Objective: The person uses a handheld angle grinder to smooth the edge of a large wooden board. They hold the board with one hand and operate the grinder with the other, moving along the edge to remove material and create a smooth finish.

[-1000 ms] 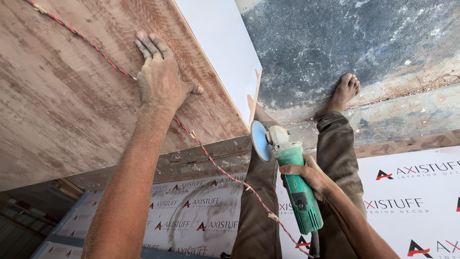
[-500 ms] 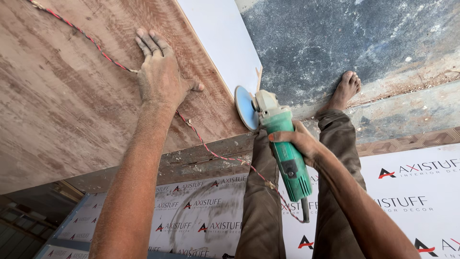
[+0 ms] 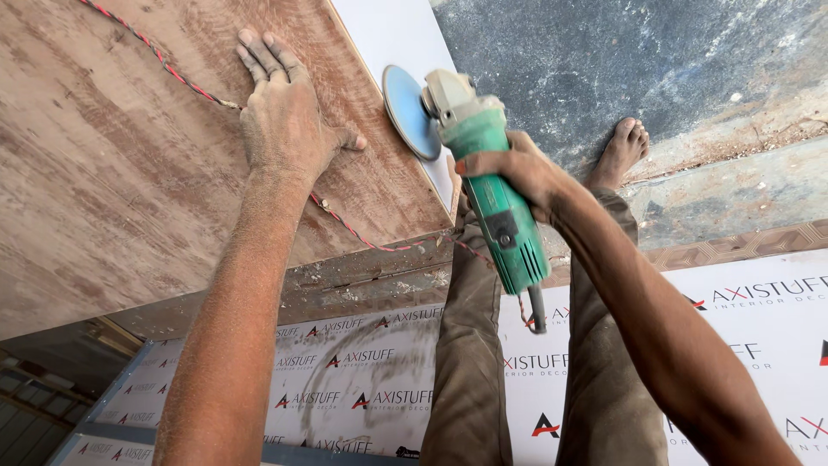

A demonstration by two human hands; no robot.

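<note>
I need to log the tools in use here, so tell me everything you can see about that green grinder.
The angle grinder has a green plastic body, a pale grey metal gear head and a round blue disc at its front. The right hand grips the body around its middle. The tool points up and away, its disc close against the edge of the brown wooden board, at the white laminate face. A red twisted cord lies across the board, apparently towards the dark cable stub at the tool's rear end.

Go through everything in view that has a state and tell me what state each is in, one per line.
Left hand: flat, palm down on the board.
Right hand: gripped around the grinder.
Grinder: held up, disc at the board's edge; spinning or not, cannot tell.
Disc: mounted, upright, edge-on beside the white face.
Board: lying tilted, dusty.
Cord: slack, trailing across the board.
Foot: bare, on the floor.
</note>
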